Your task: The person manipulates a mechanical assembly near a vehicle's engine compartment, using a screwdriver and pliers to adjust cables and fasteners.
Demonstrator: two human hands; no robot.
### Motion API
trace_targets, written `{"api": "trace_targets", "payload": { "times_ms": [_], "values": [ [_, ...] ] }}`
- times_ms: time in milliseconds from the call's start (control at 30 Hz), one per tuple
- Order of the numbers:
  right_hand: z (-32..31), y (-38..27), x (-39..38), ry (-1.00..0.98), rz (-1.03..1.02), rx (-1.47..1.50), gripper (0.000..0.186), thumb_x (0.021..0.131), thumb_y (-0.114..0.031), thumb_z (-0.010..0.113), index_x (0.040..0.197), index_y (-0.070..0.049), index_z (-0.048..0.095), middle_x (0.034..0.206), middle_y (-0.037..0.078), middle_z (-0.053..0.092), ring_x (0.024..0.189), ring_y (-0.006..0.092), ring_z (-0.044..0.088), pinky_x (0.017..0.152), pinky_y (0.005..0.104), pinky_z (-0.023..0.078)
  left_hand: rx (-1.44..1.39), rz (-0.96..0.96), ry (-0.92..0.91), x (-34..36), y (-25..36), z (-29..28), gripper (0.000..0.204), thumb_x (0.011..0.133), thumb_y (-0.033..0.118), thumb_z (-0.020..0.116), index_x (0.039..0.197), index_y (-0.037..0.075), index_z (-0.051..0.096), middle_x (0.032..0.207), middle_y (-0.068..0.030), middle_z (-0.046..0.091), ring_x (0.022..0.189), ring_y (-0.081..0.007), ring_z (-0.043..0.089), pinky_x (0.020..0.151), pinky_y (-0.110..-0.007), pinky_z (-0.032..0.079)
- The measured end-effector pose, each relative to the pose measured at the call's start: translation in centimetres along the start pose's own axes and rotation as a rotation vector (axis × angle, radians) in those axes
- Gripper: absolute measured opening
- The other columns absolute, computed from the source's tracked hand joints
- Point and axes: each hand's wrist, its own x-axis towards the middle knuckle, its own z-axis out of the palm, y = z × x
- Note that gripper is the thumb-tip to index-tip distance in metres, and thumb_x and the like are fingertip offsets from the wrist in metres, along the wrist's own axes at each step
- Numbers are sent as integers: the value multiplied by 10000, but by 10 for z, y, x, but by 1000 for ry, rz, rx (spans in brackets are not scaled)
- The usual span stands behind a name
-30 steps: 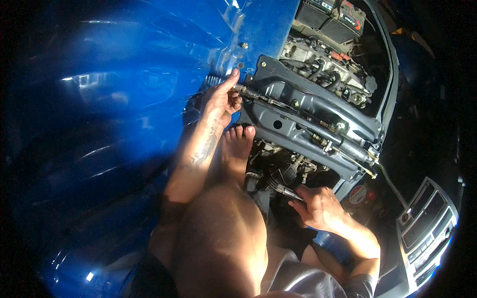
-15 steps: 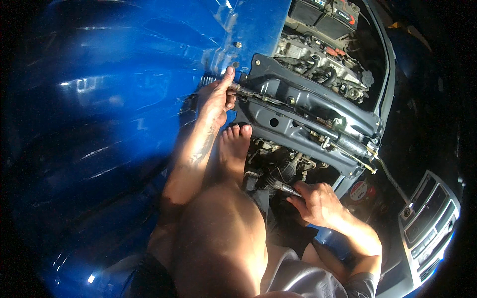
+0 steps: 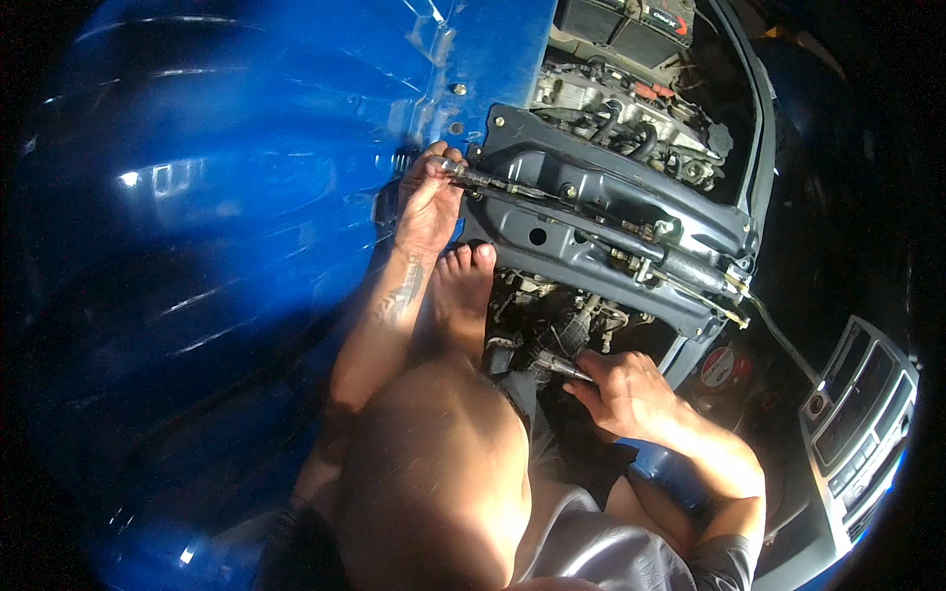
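A thin metallic rod [image 3: 490,181] is gripped in the curled left hand [image 3: 430,202] beside the grey metal panel's [image 3: 506,223] edge; well clear, a slim silver tool [image 3: 564,366] in the closed right hand [image 3: 631,397].

Tattooed left forearm [image 3: 400,286], grey sleeve [image 3: 724,563]

The battery [image 3: 641,37] bore white lettering beside a red mark; the round sticker [image 3: 719,367] bore tiny print.

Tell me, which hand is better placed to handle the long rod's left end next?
Probably the left hand: it grips that end of the rod. The right hand is lower in the view, well away from that end, and grips a silver piece.
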Motion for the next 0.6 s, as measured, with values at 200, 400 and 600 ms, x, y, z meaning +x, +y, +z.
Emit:
{"api": "trace_targets", "payload": {
  "times_ms": [200, 400, 600],
  "values": [
    [10, 9, -3, 25, -1, -16, 238, 832, -204, 651, 904, 14, 585, 649, 213, 590, 650, 414, 600, 564, 464, 473, 193, -284, 368, -1, 13, 32, 328, 903, 284, 625, 1111, 31, 598, 973, -53, 638, 843, -131, 591, 780, -264, 488],
    [7, 7, -2, 13, -19, -28, 247, 834, -214, 653, 901, 13, 583, 655, 213, 593, 651, 411, 603, 568, 464, 478, 202, -325, 516, -2, 23, 38, 291, 868, 213, 675, 1097, 46, 611, 959, -33, 629, 850, -124, 592, 794, -257, 497],
    [6, 5, 0, 18, 2, -27, 239, 831, -211, 655, 875, 8, 571, 639, 209, 588, 652, 413, 601, 563, 470, 475, -87, -82, 151, -5, -2, 7, 352, 884, 106, 629, 1207, 19, 521, 1039, -74, 631, 974, -177, 602, 896, -293, 484]
  ]
}}
